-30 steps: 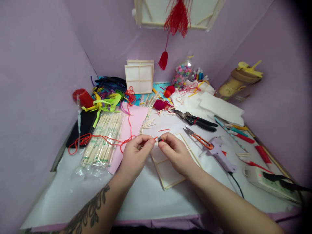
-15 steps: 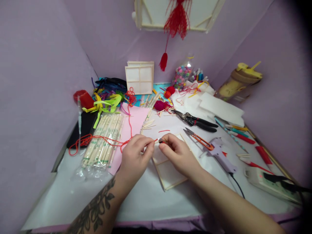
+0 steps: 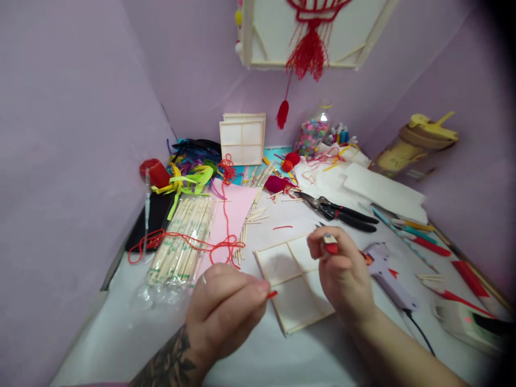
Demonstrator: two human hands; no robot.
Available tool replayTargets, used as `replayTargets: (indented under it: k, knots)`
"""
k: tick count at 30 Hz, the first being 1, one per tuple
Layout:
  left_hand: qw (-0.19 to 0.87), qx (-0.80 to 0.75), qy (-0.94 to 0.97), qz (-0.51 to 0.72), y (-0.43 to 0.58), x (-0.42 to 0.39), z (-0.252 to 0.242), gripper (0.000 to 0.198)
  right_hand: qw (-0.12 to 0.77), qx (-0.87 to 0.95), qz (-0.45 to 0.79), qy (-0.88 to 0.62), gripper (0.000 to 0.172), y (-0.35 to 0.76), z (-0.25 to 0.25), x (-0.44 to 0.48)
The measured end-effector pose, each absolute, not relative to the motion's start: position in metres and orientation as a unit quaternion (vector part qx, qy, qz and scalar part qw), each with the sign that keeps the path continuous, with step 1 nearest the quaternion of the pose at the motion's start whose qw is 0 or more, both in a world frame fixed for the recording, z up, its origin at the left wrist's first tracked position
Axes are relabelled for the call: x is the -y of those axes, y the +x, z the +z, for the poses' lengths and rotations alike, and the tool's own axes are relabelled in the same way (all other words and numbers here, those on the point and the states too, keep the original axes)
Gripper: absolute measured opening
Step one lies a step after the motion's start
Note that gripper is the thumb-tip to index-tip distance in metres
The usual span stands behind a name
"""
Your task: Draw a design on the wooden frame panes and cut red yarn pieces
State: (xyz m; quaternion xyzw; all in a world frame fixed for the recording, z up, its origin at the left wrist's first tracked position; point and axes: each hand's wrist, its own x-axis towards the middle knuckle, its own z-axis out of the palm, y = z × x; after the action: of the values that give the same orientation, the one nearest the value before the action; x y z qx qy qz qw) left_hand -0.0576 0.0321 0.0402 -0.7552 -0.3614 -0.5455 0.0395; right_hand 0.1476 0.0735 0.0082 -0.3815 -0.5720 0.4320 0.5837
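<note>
My left hand [image 3: 228, 306] is closed in a pinch, and a short red yarn end [image 3: 273, 294] sticks out past its fingertips. Higher and to the right, my right hand [image 3: 346, 277] is curled around a small red lighter [image 3: 330, 245], its metal top showing between the fingers. Below and between the hands lies a wooden stick frame with white panes [image 3: 288, 282], partly covered by my right hand. A cut piece of red yarn [image 3: 282, 227] lies just beyond the frame.
On the left are bagged sticks [image 3: 181, 242], pink paper [image 3: 229, 209] and tangled red yarn [image 3: 226, 246]. Black pruning shears [image 3: 341, 212], a lilac glue gun [image 3: 389, 274] and a power strip [image 3: 459, 328] are on the right. Small window frames [image 3: 242, 142] lean at the back.
My hands have moved apart: the left came nearer and lower with the red yarn end, the right moved right and turned upward with the lighter. The camera view has shifted.
</note>
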Motion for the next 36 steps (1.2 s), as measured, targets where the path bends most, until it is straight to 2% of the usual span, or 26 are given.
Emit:
replayTargets:
  k: [3,10,12,14,19,21,23,27,36]
  knots:
    - [0.053,0.381,-0.744,-0.546,-0.055,-0.041,0.037,0.020,0.545,0.601,0.434,-0.390,0.038,0.146,0.006,-0.077]
    - [-0.011,0.421,-0.722,-0.549,-0.046,-0.050,0.028,0.018,0.540,0.564,0.470,-0.411,0.057,0.141,0.004,-0.077]
    - [-0.081,0.453,-0.698,-0.548,-0.042,-0.052,0.024,0.013,0.533,0.542,0.510,-0.402,0.059,0.139,0.004,-0.079]
    - [-0.196,0.486,-0.640,-0.562,-0.037,-0.058,0.019,0.006,0.522,0.513,0.548,-0.404,0.060,0.137,0.003,-0.083]
    - [-0.478,0.451,-0.419,-0.626,-0.035,-0.073,0.010,0.026,0.502,0.465,0.609,-0.402,0.049,0.132,-0.001,-0.090]
    - [-0.552,0.423,-0.353,-0.626,-0.037,-0.075,0.012,0.030,0.506,0.457,0.615,-0.396,0.039,0.127,0.000,-0.087]
    - [-0.603,0.394,-0.305,-0.623,-0.038,-0.073,0.014,0.032,0.504,0.445,0.630,-0.389,0.038,0.121,0.002,-0.084]
    - [-0.650,0.348,-0.283,-0.614,-0.034,-0.070,0.016,0.034,0.472,0.439,0.672,-0.365,0.043,0.110,0.003,-0.078]
    - [-0.680,0.316,-0.321,-0.579,-0.030,-0.065,0.013,0.031,0.469,0.442,0.666,-0.375,0.033,0.107,0.004,-0.078]
